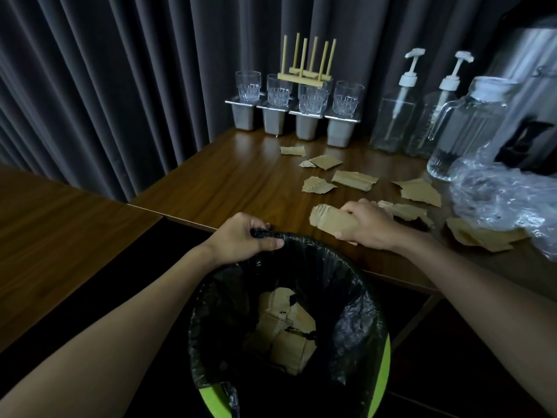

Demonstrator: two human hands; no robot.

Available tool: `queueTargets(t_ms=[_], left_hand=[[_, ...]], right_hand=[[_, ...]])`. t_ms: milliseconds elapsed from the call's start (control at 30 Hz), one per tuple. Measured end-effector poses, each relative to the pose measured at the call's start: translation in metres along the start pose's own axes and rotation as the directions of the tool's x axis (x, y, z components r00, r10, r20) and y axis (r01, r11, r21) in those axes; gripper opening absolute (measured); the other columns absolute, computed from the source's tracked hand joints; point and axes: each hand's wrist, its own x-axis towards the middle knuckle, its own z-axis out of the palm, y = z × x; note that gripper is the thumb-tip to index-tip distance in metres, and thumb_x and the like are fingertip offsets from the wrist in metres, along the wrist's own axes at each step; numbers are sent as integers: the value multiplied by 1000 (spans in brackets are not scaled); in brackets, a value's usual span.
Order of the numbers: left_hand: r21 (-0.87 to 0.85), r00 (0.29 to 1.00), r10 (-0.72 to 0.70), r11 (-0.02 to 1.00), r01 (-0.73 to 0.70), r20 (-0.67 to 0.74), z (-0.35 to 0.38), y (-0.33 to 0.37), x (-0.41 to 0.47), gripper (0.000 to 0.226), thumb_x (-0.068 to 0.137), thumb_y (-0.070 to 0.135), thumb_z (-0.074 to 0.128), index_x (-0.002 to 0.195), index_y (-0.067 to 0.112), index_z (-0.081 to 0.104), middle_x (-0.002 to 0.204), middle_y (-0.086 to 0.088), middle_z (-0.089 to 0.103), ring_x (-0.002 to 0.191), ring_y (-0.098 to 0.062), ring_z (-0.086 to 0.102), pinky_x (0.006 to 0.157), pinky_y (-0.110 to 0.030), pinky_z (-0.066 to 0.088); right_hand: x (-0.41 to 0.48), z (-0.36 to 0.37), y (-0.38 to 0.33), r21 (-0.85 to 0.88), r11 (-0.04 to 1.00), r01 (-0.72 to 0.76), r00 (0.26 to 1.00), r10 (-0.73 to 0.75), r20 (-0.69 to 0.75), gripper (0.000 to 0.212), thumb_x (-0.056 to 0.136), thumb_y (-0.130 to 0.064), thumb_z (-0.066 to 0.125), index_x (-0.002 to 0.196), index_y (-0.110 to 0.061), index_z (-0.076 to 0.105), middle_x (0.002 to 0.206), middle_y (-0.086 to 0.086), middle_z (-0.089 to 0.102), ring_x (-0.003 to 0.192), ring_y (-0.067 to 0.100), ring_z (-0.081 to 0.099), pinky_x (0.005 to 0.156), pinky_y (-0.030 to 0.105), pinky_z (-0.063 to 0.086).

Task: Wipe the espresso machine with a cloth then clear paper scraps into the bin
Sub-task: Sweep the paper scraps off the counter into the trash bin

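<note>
The right hand [366, 226] curls round a torn brown paper scrap [330, 220] at the wooden table's [241, 182] edge, while the left hand [241, 239] grips the black-lined green bin's [382, 366] rim just below.

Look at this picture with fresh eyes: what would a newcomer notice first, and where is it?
The black-lined bin at bottom centre draws the eye first, brown scraps already inside and the left hand gripping its rim. Just above, at the table edge, the right hand grips a paper scrap, with more torn pieces strewn behind it toward the glasses.
</note>
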Motion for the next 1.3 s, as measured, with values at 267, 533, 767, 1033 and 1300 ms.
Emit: queueTargets(t_ms=[267,533,767,1033,1300], left_hand=[[-12,1000,-11,1000,11,-6,2,-4,2,39,81,38,80,80,0,72,65,3,64,62,-12,60,63,-27,45],[-19,1000,-2,1000,2,-6,0,-2,2,38,82,35,80,82,-2,72,66,-7,64,59,-12,59,57,-28,41],[31,1000,-19,999,19,2,-2,-2,4,39,82,41,80,78,3,72,63,-1,63,57,-9,58,55,-27,42],[41,999,-27,999,28,-29,1,-4,3,44,81,41,80,77,-1,69,68,2,66,64,-5,65,53,-17,36],[27,1000,-12,1000,13,-25,3,-1,-1,35,82,40,79,83,5,75,112,-9,73,112,-10,64,70,-11,48]], right_hand=[[-42,-31,-27,687,713,141,961,-266,78,16,91,-25,66,105,-21,72,98,-2,75,94,12,70,74,20,54],[-9,-2,-26,507,849,152,988,-145,-54,36,99,-28,56,133,-20,55,135,-4,55,126,12,50,95,25,40],[49,33,-15,188,974,129,987,-108,-122,62,101,-41,44,154,-19,21,163,-1,15,149,17,11,119,44,19],[68,49,-14,-97,990,102,968,-122,-220,54,101,-50,27,150,-26,28,152,-3,35,143,15,24,114,47,16],[54,50,-17,-58,986,154,933,-165,-321,22,98,-42,42,108,-32,58,119,-4,52,118,18,47,100,42,25]])
